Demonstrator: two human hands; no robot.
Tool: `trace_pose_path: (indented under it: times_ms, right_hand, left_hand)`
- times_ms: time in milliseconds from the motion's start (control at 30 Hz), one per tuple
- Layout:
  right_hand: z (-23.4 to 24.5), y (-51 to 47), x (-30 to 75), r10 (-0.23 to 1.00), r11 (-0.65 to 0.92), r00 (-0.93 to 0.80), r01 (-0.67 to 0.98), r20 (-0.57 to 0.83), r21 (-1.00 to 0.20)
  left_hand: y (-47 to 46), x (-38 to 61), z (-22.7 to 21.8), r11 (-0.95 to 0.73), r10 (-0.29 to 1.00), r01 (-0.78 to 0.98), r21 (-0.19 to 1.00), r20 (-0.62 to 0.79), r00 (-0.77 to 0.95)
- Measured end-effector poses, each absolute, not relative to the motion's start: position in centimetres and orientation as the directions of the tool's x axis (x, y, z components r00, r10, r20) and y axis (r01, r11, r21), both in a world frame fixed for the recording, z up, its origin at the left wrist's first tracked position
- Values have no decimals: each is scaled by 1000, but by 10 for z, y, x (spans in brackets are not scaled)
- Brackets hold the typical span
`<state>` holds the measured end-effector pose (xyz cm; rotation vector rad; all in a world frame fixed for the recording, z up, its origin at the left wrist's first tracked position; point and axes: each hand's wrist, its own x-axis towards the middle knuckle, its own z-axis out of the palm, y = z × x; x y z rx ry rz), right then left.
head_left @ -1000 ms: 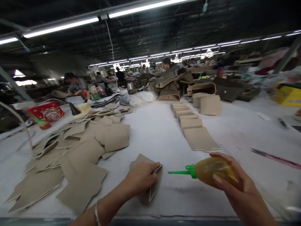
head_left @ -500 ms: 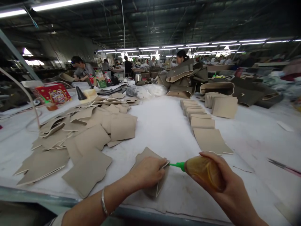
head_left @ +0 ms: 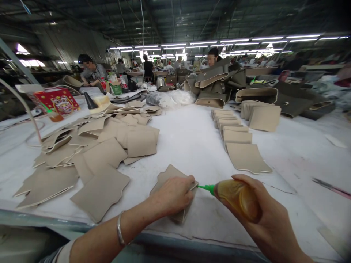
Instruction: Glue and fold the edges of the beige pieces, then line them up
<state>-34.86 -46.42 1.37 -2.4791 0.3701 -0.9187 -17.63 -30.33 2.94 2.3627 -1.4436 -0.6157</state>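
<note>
Our right hand (head_left: 257, 219) was wrapped round the amber glue bottle (head_left: 238, 197), tipped so its green nozzle (head_left: 205, 187) met the right edge of the beige piece (head_left: 167, 175) at the near side of the white table (head_left: 192, 138). Our left hand (head_left: 172, 195) clamped that piece flat, fingers curled over the edge, seemingly to steady it for the nozzle. More loose pieces (head_left: 101, 153) lay heaped leftward, an overlapped row (head_left: 236, 140) beyond.

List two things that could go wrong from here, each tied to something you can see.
1. The nozzle touches the piece right beside the fingers of the left hand; a hard squeeze by the right hand on the bottle could smear its amber liquid on them.
2. The piece lies near the table edge; excess might run onto the white cover.
</note>
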Motion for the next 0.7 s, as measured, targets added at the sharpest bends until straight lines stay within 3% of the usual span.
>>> trace_pose_path:
  times_ms: [433,700]
  right_hand:
    - [14,-463,-351,-540,-713,723,-120,431,-691]
    - [7,-467,-354,-489,-751,737,-84,466,-655]
  left_hand:
    - [-301,-178,22,-442,-893,-741,504,-174,414]
    - [-301,-178,23,-427,-901,-748,509,-165,401]
